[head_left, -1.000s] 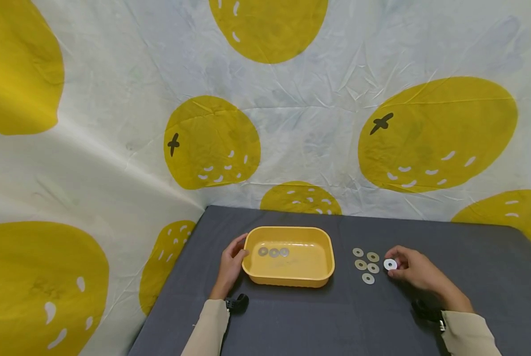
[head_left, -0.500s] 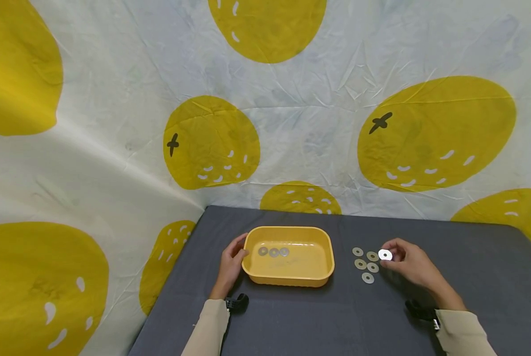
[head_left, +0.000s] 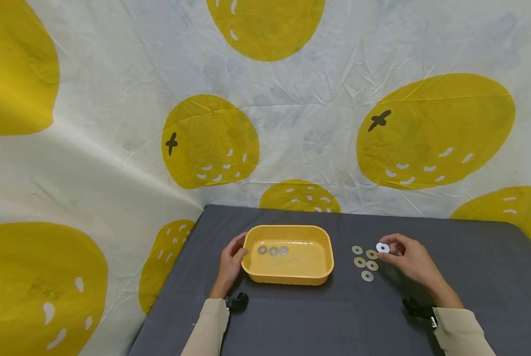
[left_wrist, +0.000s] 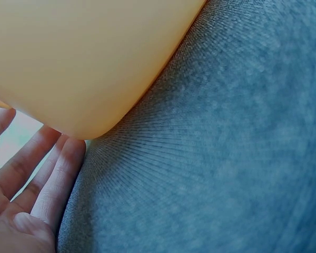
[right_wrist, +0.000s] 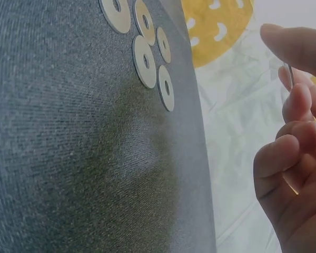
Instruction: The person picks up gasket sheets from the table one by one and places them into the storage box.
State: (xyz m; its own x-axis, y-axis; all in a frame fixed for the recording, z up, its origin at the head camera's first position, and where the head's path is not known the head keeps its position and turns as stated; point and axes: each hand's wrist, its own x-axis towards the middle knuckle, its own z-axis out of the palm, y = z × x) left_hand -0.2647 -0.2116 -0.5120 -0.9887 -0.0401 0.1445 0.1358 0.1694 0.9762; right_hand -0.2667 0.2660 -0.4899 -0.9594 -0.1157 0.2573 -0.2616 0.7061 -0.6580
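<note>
My right hand [head_left: 410,259] pinches a shiny washer [head_left: 383,247] between thumb and fingertips, above the dark tabletop. In the right wrist view the pinched washer [right_wrist: 290,75] shows edge-on as a thin line. Just left of that hand several flat metal washers [head_left: 367,276] lie in a loose cluster. My left hand [head_left: 230,264] rests against the left end of a yellow tray [head_left: 287,280], thumb at the rim. Its straight fingers [left_wrist: 58,179] touch the tray's outer wall in the left wrist view. Inside the tray, 3 washers [head_left: 273,251] lie in a row towards the left.
A dark grey cloth [head_left: 310,321] covers the table. Behind and to the left hangs a white curtain [head_left: 310,133] with large yellow fruit prints. Black straps [head_left: 419,309] sit on both wrists, beside beige sleeves [head_left: 459,331].
My right hand has moved up and slightly left with the washer in its pinch, away from the table's near side. The left hand and tray have stayed in place.
</note>
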